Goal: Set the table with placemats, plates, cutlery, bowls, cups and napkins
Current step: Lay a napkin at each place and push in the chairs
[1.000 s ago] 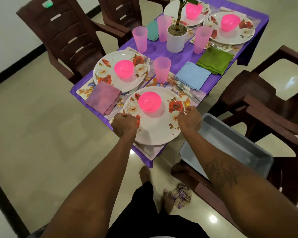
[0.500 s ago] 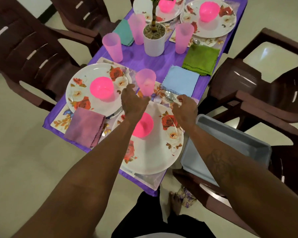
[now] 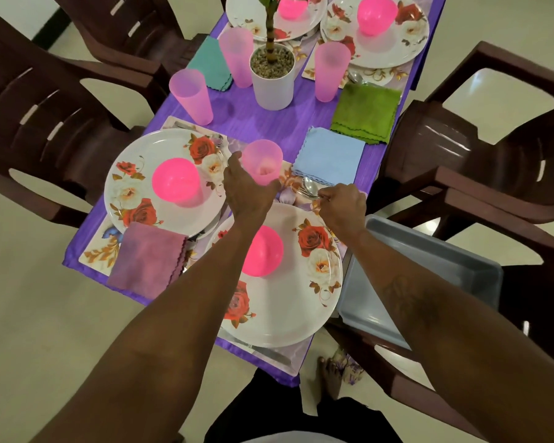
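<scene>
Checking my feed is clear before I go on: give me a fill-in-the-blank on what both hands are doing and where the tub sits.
1. The left hand grips the near cup, whose colour is ____.
2. The right hand pinches the cutlery beside the napkin coloured ____.
3. The grey tub rests on a ____.
Missing words: pink; blue; chair.

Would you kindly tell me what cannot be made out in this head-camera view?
Head view.
Cutlery: handles hidden under the right hand; count unclear.
Near bowl: left part covered by the left forearm.
Cup: base hidden by the left hand.
Far right plate, plant: cut off by the top edge.
</scene>
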{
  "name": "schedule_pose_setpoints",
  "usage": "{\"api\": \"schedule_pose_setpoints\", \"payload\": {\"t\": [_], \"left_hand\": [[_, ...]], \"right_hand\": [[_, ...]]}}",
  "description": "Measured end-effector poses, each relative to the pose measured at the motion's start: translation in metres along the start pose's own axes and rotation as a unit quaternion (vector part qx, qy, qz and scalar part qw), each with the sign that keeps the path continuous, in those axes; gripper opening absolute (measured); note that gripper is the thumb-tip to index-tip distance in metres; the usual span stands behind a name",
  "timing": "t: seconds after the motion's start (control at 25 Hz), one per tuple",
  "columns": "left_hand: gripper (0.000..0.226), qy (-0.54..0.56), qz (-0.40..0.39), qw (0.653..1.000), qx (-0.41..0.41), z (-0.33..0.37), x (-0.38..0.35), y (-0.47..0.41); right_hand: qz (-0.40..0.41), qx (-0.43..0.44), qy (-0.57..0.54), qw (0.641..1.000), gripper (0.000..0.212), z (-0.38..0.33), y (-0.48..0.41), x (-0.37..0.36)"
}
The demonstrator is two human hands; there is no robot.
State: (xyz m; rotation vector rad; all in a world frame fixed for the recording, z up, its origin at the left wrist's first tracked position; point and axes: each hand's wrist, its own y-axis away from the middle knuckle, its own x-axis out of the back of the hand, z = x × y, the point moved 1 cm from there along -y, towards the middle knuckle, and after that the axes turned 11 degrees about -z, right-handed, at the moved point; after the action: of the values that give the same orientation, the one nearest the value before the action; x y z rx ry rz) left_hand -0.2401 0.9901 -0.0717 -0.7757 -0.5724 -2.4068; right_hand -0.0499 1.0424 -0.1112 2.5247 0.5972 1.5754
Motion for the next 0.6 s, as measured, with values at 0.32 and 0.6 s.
{"api": "schedule_pose_setpoints", "payload": {"t": [0.32,0.6], "left_hand": [[0.098,0.0,-0.023,1.0,0.008,-0.0032,-0.0037,-0.0066],[0.08,-0.015,0.006,0.999,0.033,-0.0066,0.0013,0.0004]], "right_hand": [[-0.047,0.04,-0.043,0.997,0.031,-0.0013,-0.0078,-0.0023],[-0.055,0.059,-0.088,0.993,0.026,-0.0006,-0.0099,-0.0051]]}}
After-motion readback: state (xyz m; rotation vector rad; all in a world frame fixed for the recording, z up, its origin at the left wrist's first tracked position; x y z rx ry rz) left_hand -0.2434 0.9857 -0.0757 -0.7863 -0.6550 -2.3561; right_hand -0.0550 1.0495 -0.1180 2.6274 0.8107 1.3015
